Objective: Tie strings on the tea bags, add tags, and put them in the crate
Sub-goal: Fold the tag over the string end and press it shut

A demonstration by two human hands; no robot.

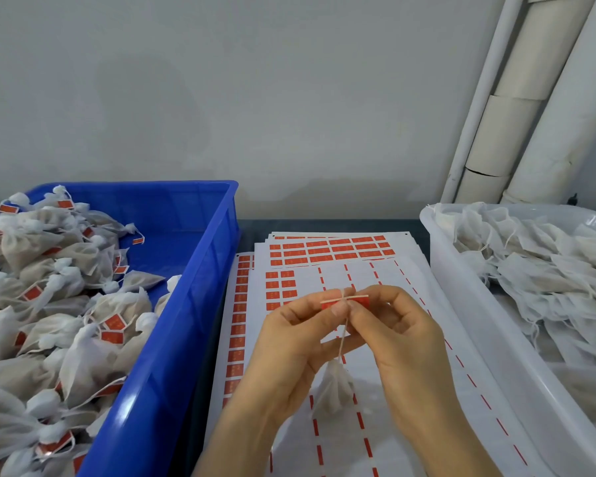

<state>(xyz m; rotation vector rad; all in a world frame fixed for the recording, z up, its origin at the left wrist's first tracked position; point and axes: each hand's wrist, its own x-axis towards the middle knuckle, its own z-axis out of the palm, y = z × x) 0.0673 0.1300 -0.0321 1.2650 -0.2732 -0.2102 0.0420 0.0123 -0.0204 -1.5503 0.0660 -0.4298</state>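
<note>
My left hand [289,342] and my right hand [399,335] meet above the sticker sheets and pinch a red tag [360,302] between thumbs and forefingers. A thin white string [343,333] crosses the tag and runs down from it. On that string hangs a small white tea bag [334,385], tied at its neck, between my wrists. The blue crate [186,304] at the left holds several tied tea bags with red tags [66,304].
Sheets of red tag stickers [327,251] lie stacked on the table between the two bins, some rows peeled off. A clear plastic bin [468,304] at the right holds several untagged white tea bags [537,270]. White pipes [516,115] run up the wall at the back right.
</note>
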